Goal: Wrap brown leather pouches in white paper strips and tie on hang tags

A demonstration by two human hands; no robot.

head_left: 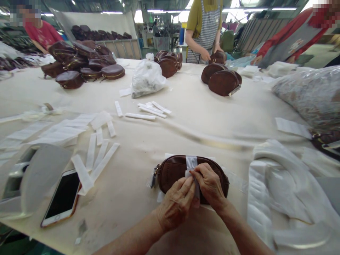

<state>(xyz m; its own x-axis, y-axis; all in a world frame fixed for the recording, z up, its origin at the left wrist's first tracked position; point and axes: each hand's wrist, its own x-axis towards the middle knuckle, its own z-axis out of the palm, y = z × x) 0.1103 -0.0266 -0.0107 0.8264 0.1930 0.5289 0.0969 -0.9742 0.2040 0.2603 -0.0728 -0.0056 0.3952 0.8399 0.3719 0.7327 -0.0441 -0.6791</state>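
Observation:
A dark brown oval zip bag (172, 171) lies on the table in front of me, with a metal ring and a wrapped tag at its left end. Around its middle runs a white paper strip (191, 162). My left hand (178, 200) rests over the lower front of the bag, its fingers closed on the strip. Just right of it, my right hand (209, 182) pinches the same strip between thumb and finger. Both sets of fingertips meet at the bag's middle and partly hide the strip. White sheet edges show behind and under the bag.
Loose white strips (102, 159), a phone (61, 198) and a tape dispenser (34, 177) are at left. A roll of white wrapping (265, 180) lies at right. Farther back are a plastic bag (147, 78), piled brown bags (79, 60) and co-workers, one in a checked apron (204, 28).

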